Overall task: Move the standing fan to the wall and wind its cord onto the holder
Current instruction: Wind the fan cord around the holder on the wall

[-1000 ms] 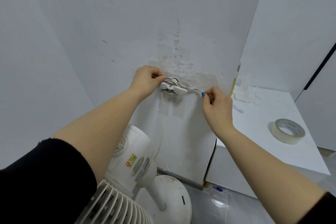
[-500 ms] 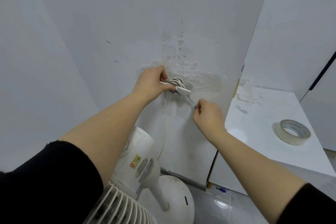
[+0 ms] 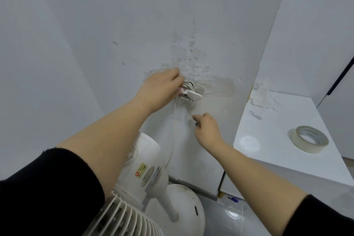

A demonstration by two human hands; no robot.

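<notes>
Against the far pale grey wall (image 3: 134, 25), one white plastic cord holder (image 3: 192, 95) carries several loops of the thin white cord (image 3: 174, 120). Our left hand (image 3: 161, 88) lies against its left end, too blurred for us to tell whether it grips. Our right hand (image 3: 207, 130) pinches the cord's loose tail just below. One white standing fan (image 3: 141, 168) stands near the wall's foot, its round base close to the left edge of the white cabinet (image 3: 277, 120). One roll of clear tape (image 3: 309, 139) lies on its top, well to the right.
</notes>
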